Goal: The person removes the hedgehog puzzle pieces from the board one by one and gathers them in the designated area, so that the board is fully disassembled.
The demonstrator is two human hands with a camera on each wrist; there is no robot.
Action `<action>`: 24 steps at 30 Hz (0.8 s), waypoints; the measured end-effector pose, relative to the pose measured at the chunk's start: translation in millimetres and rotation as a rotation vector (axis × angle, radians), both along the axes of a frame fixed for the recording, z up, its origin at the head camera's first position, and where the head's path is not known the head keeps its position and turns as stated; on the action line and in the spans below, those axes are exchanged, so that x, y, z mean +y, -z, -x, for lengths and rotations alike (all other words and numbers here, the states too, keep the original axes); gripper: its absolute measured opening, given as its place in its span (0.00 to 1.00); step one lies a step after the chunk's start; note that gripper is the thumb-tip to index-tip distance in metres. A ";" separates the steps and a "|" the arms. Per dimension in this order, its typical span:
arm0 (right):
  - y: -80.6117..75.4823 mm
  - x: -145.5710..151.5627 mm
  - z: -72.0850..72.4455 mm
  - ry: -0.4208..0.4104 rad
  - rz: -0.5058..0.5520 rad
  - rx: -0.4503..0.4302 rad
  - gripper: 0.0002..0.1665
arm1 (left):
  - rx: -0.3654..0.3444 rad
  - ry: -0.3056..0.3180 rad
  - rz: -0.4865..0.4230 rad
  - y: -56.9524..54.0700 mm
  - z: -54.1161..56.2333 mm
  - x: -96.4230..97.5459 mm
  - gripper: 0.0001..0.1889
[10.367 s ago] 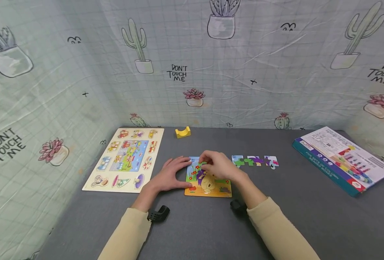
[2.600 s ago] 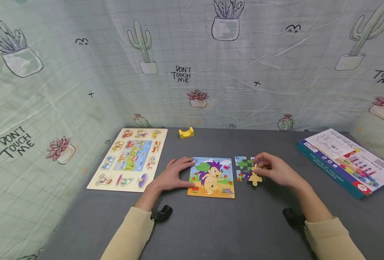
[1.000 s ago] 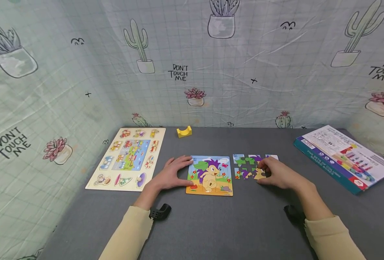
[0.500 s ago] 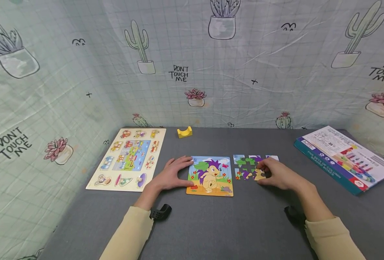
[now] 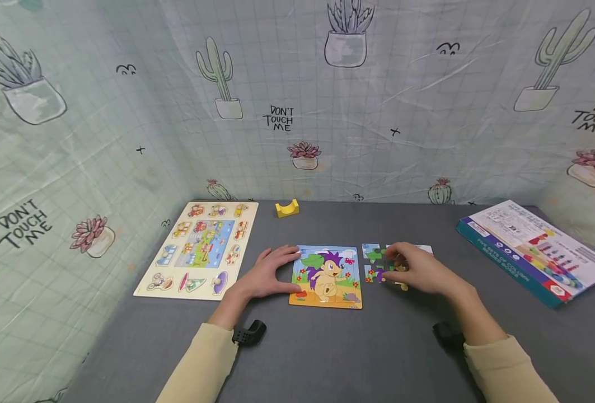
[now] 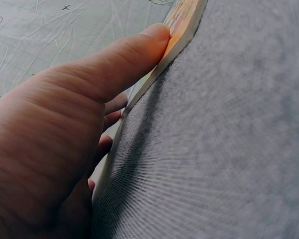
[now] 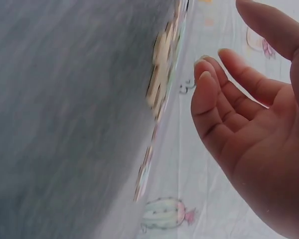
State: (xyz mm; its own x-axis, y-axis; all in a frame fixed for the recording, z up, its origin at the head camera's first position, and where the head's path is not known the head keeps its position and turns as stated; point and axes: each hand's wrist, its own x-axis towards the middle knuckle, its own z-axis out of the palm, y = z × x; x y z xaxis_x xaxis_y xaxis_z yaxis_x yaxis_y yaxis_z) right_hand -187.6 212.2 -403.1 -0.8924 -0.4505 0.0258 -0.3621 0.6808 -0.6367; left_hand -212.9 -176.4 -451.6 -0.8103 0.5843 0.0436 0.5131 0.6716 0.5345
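Observation:
My left hand [image 5: 267,272] rests at the left edge of a square hedgehog puzzle [image 5: 326,277]. In the left wrist view its thumb [image 6: 134,57] lies on the puzzle's orange corner, and the other fingers are partly hidden behind. To the right of this puzzle, loose jigsaw pieces [image 5: 371,253] lie in two rows, with green, purple and tan parts. My right hand [image 5: 418,268] hovers above them and covers several. In the right wrist view its fingers are loosely bent and the thumb stands apart. Nothing is between them, and the piece edges [image 7: 162,67] lie away from the fingertips.
A cream peg board [image 5: 146,285] with picture pieces lies at the left. Behind the hedgehog puzzle stands a yellow arch block [image 5: 287,209]. A teal-and-white box [image 5: 534,252] lies at the right. A printed cloth [image 5: 226,151] hangs along the back of the grey table [image 5: 327,358].
Earlier my right hand worked over the hedgehog puzzle; since then a second row of pieces has appeared below the first. Just now it let go of a tan piece and shifted left. My left hand stayed.

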 end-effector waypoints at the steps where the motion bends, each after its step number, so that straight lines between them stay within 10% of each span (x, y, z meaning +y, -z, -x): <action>1: -0.5 -2.9 0.4 -0.007 0.008 0.001 0.29 | 0.001 0.001 -0.001 0.4 0.0 0.0 0.45; 24: 5.6 -69.0 21.0 -0.141 0.018 -0.051 0.27 | 0.002 0.005 -0.004 2.2 2.1 0.1 0.45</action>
State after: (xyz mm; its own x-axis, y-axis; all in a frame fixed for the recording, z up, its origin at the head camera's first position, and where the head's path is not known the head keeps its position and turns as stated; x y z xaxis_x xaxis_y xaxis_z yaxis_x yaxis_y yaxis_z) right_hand -208.6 143.2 -408.7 -0.8209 -0.5710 -0.0090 -0.4197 0.6138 -0.6686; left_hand -215.0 -176.4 -453.8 -0.8073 0.5883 0.0478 0.5177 0.6669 0.5360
